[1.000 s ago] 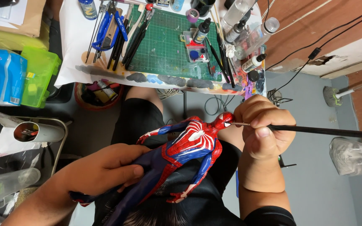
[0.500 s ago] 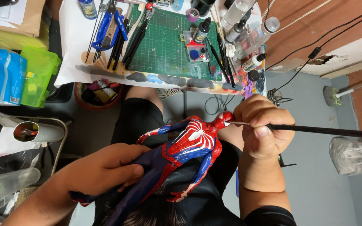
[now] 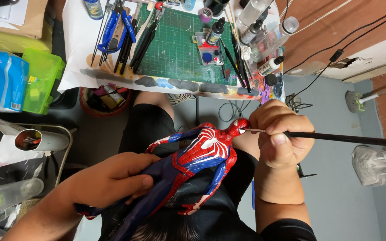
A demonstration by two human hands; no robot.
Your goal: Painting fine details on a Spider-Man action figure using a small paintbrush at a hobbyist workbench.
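1. Two hands and the figure sit in the same places as in the two earlier frames; no shift seen in brush, figure or the bench items.
2. Bench [image 3: 74, 67]: white sheet along the top of view, its near edge smeared with grey and blue paint patches. Green cutting mat [image 3: 175, 49] lies on it, with blue-handled pliers [image 3: 117, 29] at its left edge and a row of bottles [image 3: 264, 31] crowding the right edge.
3. Red-and-blue action figure [image 3: 197, 156]: lies slantwise over the person's lap, below the bench edge, head up-right, legs down-left.
4. Left hand [image 3: 108, 183]: grip wrapped around the figure's legs and hips, thumb on top.
5. Right hand [image 3: 278, 138]: grip clenched on a thin black paintbrush [image 3: 349, 139], whose handle runs out past the right edge of view. Brush tip touches the figure's head [image 3: 237, 127].
6. Open room: grey floor [image 3: 331, 187] to the right of the right forearm, bare up to a crumpled clear bag [image 3: 376, 165]. Left side is tight: green plastic box [image 3: 41, 80], a blue packet [image 3: 1, 80] and a white tube [image 3: 36, 140] close in.
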